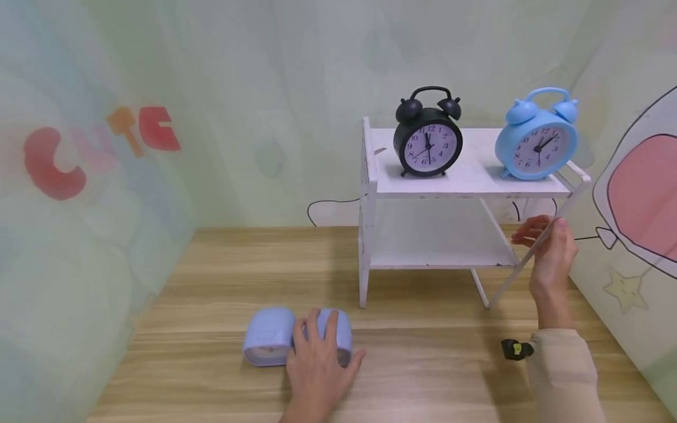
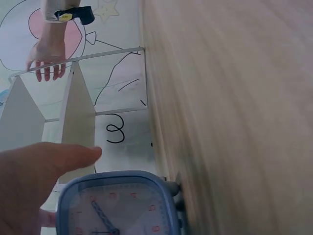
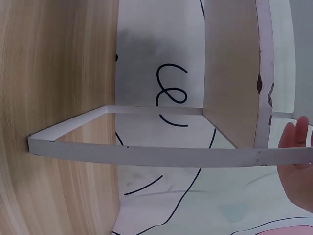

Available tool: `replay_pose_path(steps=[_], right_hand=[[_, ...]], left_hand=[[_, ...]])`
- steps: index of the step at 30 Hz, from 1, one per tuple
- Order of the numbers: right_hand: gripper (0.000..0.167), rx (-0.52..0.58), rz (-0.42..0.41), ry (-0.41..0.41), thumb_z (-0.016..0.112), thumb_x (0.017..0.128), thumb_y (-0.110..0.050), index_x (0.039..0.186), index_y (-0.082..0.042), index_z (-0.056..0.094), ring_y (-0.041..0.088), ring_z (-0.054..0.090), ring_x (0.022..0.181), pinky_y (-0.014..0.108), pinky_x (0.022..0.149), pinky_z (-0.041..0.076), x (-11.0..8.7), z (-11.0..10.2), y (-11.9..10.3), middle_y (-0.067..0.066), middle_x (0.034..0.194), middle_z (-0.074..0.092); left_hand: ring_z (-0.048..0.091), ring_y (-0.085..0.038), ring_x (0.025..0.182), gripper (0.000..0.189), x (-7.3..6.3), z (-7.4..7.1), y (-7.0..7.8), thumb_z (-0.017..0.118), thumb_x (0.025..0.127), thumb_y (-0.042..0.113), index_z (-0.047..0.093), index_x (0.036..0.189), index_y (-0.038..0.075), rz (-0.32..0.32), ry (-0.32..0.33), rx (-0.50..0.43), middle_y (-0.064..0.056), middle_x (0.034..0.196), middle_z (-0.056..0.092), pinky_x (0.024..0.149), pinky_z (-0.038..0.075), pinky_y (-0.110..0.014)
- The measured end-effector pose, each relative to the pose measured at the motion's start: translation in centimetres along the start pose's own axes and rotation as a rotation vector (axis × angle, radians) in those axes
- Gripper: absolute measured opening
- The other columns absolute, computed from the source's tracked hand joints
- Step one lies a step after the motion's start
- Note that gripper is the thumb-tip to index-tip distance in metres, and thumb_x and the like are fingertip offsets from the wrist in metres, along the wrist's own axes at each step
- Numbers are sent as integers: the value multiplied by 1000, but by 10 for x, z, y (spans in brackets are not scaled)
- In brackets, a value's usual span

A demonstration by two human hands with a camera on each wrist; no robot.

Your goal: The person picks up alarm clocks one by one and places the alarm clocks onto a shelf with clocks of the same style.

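Note:
Two pale blue rounded-square clocks stand side by side at the front of the table, a left clock (image 1: 268,332) and a right clock (image 1: 344,335). My left hand (image 1: 318,358) lies over the right one, fingers spread across its top and thumb out to the side. The left wrist view shows that clock's face (image 2: 117,210) close up, beside the thumb. At the white two-tier rack (image 1: 439,267), my right hand (image 1: 552,258) is by the slanted right leg, its extended fingers reaching inside the frame and the thumb outside.
On the rack's top shelf stand a black twin-bell alarm clock (image 1: 429,144) and a light blue one (image 1: 536,147). Patterned walls enclose the wooden table (image 1: 423,364) at the back and sides. A small black device (image 1: 514,349) sits at the right sleeve.

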State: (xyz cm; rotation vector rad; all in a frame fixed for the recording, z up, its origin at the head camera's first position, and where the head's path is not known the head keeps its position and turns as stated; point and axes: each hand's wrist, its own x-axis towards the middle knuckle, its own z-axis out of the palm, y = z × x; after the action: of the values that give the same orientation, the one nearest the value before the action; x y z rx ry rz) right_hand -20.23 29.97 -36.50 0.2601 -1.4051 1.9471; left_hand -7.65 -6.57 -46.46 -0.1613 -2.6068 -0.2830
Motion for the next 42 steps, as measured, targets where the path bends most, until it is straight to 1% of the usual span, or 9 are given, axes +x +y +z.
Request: replay_pose_path(steps=[3, 8, 12, 16, 21, 24, 30, 37, 42], right_hand=[[48, -15, -15, -14, 41, 106, -33, 88, 8, 59, 21, 55, 63, 25, 56, 50, 1, 3, 2, 15, 78, 58], [44, 53, -8, 18, 46, 105, -31, 82, 5, 56, 19, 45, 54, 22, 44, 39, 1, 6, 4, 13, 69, 53], [45, 100, 4, 51, 48, 104, -29, 77, 6, 53, 18, 40, 52, 23, 43, 34, 0, 8, 4, 12, 64, 50], [45, 157, -6, 35, 49, 104, -26, 73, 6, 48, 19, 32, 50, 25, 42, 25, 1, 9, 4, 11, 60, 44], [46, 300, -36, 6, 50, 104, -21, 69, 6, 39, 19, 25, 46, 28, 41, 13, 2, 12, 8, 10, 54, 36], [48, 349, -43, 6, 53, 103, -20, 67, 7, 35, 18, 23, 45, 26, 39, 11, 2, 12, 9, 10, 52, 34], [54, 376, -35, 9, 57, 102, -23, 64, 5, 30, 13, 16, 44, 23, 38, 6, 1, 11, 11, 6, 49, 27], [57, 353, -61, 25, 56, 103, -25, 63, 4, 28, 12, 17, 43, 23, 39, 7, 1, 11, 14, 5, 49, 24], [56, 336, -63, 45, 55, 104, -25, 63, 4, 28, 12, 16, 42, 24, 40, 7, 0, 12, 15, 5, 48, 24]], left_hand=[[49, -43, 111, 84, -3, 4, 0, 81, 67, 64, 58, 128, 12, -9, -2, 18, -22, 131, 48, 54, 54, -47], [47, -42, 114, 81, -4, 6, 0, 81, 68, 60, 59, 129, 13, -33, -4, 30, -20, 133, 46, 58, 55, -48], [48, -44, 111, 80, -5, 6, 1, 83, 67, 58, 59, 129, 13, -41, 9, 10, -21, 134, 46, 54, 55, -48], [51, -45, 104, 79, -5, 6, 3, 84, 69, 54, 58, 131, 14, -63, -18, -18, -21, 136, 44, 49, 54, -47], [52, -47, 101, 76, -5, 5, 5, 85, 71, 50, 57, 134, 17, -84, -58, -37, -20, 139, 41, 51, 54, -49], [53, -48, 100, 76, -4, 4, 5, 84, 71, 50, 57, 135, 19, -95, -77, -35, -20, 140, 40, 51, 54, -49], [54, -45, 97, 77, -2, 3, 5, 84, 71, 51, 56, 136, 19, -110, -112, -29, -20, 141, 39, 54, 54, -47], [52, -47, 102, 78, -2, 4, 7, 84, 72, 51, 52, 135, 18, -119, -126, -28, -20, 141, 38, 62, 55, -49], [50, -48, 104, 78, -3, 5, 8, 86, 71, 49, 52, 134, 16, -127, -113, -44, -20, 140, 38, 64, 55, -51]])
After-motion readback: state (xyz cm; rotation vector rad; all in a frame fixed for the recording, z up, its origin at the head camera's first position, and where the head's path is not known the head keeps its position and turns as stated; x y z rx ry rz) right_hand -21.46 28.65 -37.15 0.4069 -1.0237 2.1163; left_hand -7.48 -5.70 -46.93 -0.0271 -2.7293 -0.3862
